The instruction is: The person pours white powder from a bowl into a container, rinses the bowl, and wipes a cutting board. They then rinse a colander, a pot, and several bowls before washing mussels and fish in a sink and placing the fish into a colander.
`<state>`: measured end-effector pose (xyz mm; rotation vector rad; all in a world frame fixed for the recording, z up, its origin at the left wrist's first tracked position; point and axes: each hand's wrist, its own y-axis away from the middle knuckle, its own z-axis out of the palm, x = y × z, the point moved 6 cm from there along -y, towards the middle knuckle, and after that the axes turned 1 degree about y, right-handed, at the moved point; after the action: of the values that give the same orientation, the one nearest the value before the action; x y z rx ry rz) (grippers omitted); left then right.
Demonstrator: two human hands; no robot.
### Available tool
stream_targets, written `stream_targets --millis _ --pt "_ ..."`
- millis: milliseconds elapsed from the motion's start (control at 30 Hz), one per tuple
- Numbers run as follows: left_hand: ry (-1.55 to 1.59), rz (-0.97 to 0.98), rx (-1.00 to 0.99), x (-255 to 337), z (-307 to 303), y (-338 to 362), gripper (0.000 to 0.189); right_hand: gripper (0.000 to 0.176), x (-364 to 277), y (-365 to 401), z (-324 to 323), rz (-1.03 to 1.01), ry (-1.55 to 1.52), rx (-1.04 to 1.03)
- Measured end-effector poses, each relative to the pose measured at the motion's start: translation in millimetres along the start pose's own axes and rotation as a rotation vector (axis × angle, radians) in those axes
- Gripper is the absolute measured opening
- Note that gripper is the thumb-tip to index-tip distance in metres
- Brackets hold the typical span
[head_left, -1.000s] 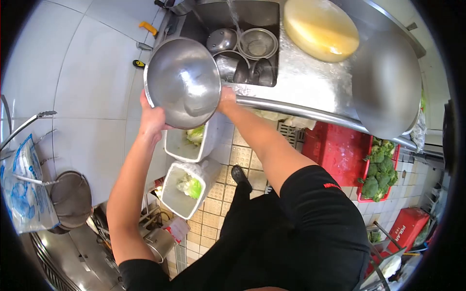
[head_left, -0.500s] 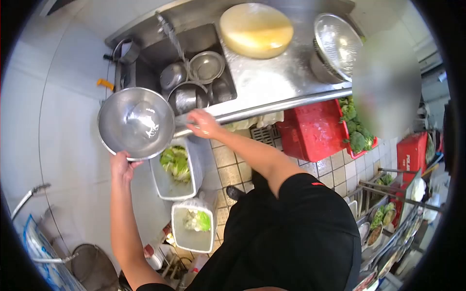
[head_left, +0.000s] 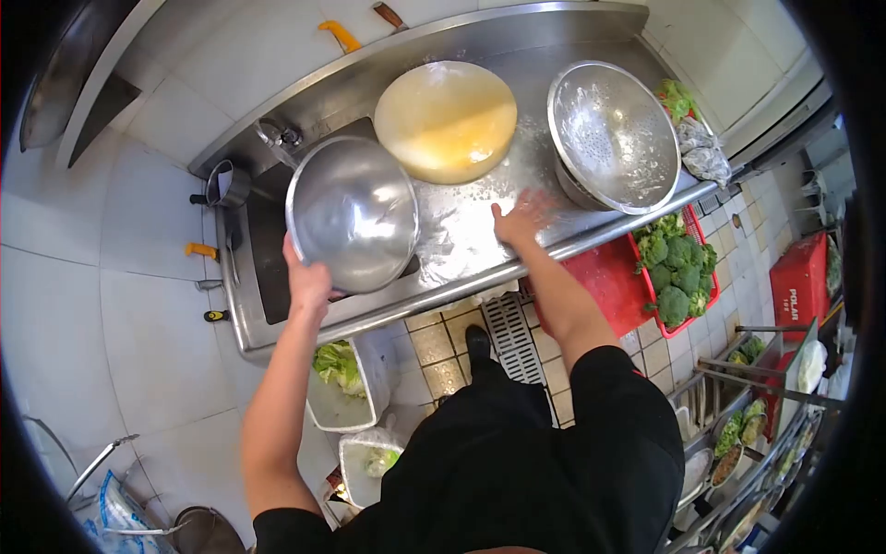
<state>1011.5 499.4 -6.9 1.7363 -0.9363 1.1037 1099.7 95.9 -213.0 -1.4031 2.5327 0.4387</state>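
Note:
My left hand (head_left: pixel 309 282) is closed on the lower left rim of a large steel mixing bowl (head_left: pixel 355 217). The bowl is tilted, its shiny inside facing me, and it covers much of the sink (head_left: pixel 268 268). Over the steel counter (head_left: pixel 457 235), right of the bowl, my right hand (head_left: pixel 524 217) is spread and holds nothing; its fingers are smeared by motion. A thick, round, yellowish chopping block (head_left: pixel 448 120) lies behind, between the bowl and a second steel bowl (head_left: pixel 614 138). That second bowl is wet inside and leans toward the counter's front edge.
Below the counter are a red crate (head_left: pixel 604 286) and a red basket of broccoli (head_left: pixel 683 277). Two white bins (head_left: pixel 374 406) (head_left: pixel 360 471) with leafy scraps stand by my legs. A faucet (head_left: pixel 277 134) rises behind the sink. Orange-handled tools (head_left: pixel 340 37) line the back edge.
The mixing bowl in my left hand has moved right, from beside the sink to over it. My right hand has gone from the sink's front edge to the counter. The view has shifted.

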Motion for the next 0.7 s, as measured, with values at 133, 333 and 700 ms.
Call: stream_targets --millis 133,333,700 --pt "-0.353 0.462 0.111 39.6 26.1 -27.8 0.082 0.098 -97.9 22.2 44.8 -0.14 0.013 -0.016" --pt "-0.551 0.656 0.354 48.4 -2.7 -33.8 0.082 0.081 -198.3 55.2 64.0 -0.448 -0.467 -0.598" --pt "0.743 -0.379 0.239 -281.7 -58.3 -188.9 0.072 0.059 117.2 29.5 -158.4 0.479 -1.708 0.386"
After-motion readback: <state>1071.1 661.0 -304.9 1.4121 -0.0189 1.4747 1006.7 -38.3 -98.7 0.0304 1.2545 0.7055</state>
